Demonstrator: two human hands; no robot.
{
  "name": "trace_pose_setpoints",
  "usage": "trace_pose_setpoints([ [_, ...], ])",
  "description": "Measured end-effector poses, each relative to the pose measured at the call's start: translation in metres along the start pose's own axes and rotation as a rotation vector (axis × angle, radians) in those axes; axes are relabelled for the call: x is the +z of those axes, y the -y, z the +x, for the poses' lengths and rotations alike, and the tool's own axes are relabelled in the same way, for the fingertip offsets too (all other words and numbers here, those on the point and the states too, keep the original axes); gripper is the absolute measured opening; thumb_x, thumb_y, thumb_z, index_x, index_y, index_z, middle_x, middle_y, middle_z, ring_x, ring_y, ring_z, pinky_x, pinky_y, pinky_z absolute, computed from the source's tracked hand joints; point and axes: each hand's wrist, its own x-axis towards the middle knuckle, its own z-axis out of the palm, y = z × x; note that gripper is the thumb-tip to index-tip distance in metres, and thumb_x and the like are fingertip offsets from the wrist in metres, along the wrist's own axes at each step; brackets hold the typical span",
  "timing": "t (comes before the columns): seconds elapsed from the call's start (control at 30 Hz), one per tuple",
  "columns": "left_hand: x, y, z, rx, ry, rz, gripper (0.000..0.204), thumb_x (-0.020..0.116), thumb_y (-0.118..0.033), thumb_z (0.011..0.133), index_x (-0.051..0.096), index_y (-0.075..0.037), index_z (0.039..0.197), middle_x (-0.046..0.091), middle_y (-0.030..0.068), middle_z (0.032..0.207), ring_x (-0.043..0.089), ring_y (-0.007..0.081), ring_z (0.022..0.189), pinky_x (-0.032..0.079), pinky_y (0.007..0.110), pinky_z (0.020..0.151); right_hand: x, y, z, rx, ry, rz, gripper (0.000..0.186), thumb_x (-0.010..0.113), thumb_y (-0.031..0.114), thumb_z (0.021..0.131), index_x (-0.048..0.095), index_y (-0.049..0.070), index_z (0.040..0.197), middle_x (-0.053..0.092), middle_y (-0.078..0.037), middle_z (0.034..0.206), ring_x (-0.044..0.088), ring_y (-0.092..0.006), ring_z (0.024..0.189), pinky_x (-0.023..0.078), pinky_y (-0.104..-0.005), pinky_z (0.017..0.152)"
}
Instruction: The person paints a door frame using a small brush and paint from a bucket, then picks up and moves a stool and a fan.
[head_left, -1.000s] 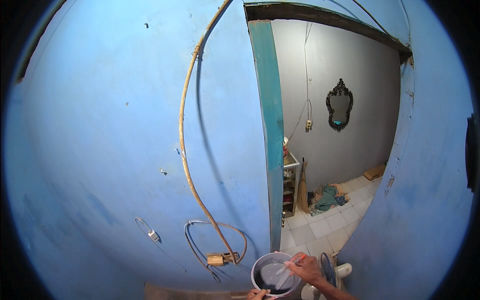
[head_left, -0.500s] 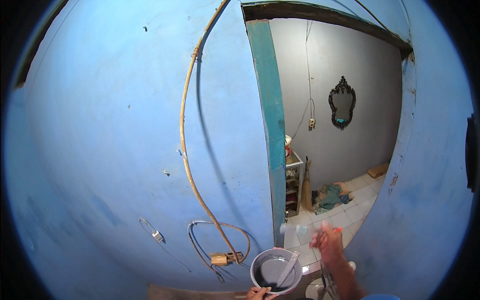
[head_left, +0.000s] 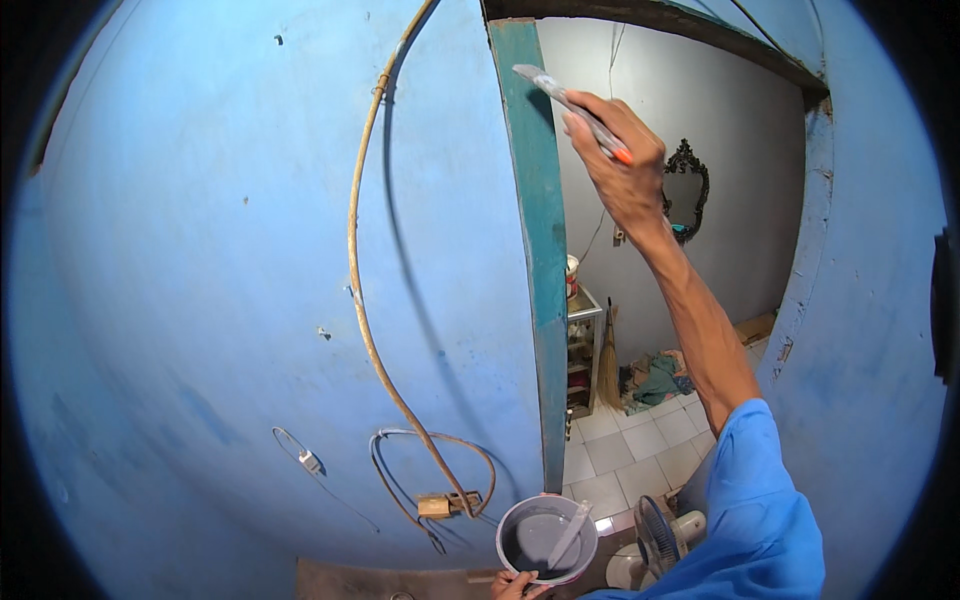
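Observation:
High in front of me, my right hand [head_left: 625,165] is closed round a paintbrush [head_left: 550,85] with an orange handle end. The brush's pale grey bristles are close to the upper part of the teal door frame [head_left: 535,200]; whether they touch it I cannot tell. At the bottom, my left hand [head_left: 515,585] grips the near rim of a round bucket [head_left: 502,522]. Grey paint [head_left: 540,530] lies inside it, and a flat pale stick [head_left: 570,538] leans in it. Part of the left hand is cut off by the lower edge.
A bent pipe [head_left: 356,250] runs down the blue wall to a padlock-like box [head_left: 433,506]. Beyond the doorway are a shelf [head_left: 582,360], a broom [head_left: 608,360], a heap of cloth [head_left: 660,380] and a black-framed mirror [head_left: 685,190]. A fan [head_left: 655,535] stands near my right arm.
My right hand has risen with the paintbrush from low in the doorway to the top of the door frame. The bucket and left hand have stayed nearly in place.

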Motion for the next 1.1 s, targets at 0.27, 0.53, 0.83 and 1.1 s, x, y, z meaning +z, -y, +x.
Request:
trace_pose_setpoints([
  [0.27, -0.004, 0.002, 0.000, -0.007, -0.065, -0.044, 0.011, 0.059, -0.001, 0.095, 0.049, -0.003, 0.098, 0.061, 0.0135, 0.096, 0.067, 0.0304, 0.089, 0.064, 0.053, 0.078, 0.023, -0.021, -0.026, -0.158, 0.095, -0.112, 0.025, 0.068, 0.011, 0.090, 0.067, 0.004, 0.114, 0.067, -0.012, 0.091, 0.067, -0.0229, 0.074, 0.057, -0.0332, 0.063],
  [0.53, -0.003, 0.000, 0.004, -0.013, -0.016, -0.058, 0.010, 0.059, -0.003, 0.095, 0.049, -0.003, 0.098, 0.061, 0.0132, 0.096, 0.067, 0.0299, 0.090, 0.064, 0.051, 0.079, 0.014, -0.023, 0.012, -0.218, 0.005, -0.132, 0.024, 0.069, 0.014, 0.090, 0.068, 0.003, 0.112, 0.067, -0.011, 0.090, 0.066, -0.0220, 0.071, 0.055, -0.0330, 0.060],
  [0.83, -0.010, 0.000, 0.005, -0.012, -0.050, -0.042, 0.010, 0.058, -0.004, 0.096, 0.051, -0.004, 0.103, 0.062, 0.0135, 0.102, 0.067, 0.0314, 0.093, 0.064, 0.051, 0.080, 0.013, -0.013, -0.033, -0.150, 0.099, -0.126, 0.024, 0.068, 0.010, 0.089, 0.068, 0.003, 0.112, 0.066, -0.013, 0.088, 0.064, -0.0229, 0.068, 0.053, -0.0345, 0.060],
  [1.1, -0.012, -0.002, -0.002, -0.061, -0.059, -0.024, 0.008, 0.056, -0.002, 0.097, 0.049, -0.005, 0.098, 0.064, 0.0160, 0.102, 0.070, 0.0362, 0.088, 0.065, 0.051, 0.075, -0.011, 0.018, -0.125, -0.006, 0.196, -0.117, 0.033, 0.071, 0.003, 0.083, 0.065, 0.001, 0.116, 0.064, -0.013, 0.083, 0.063, -0.0248, 0.068, 0.052, -0.0353, 0.060],
])
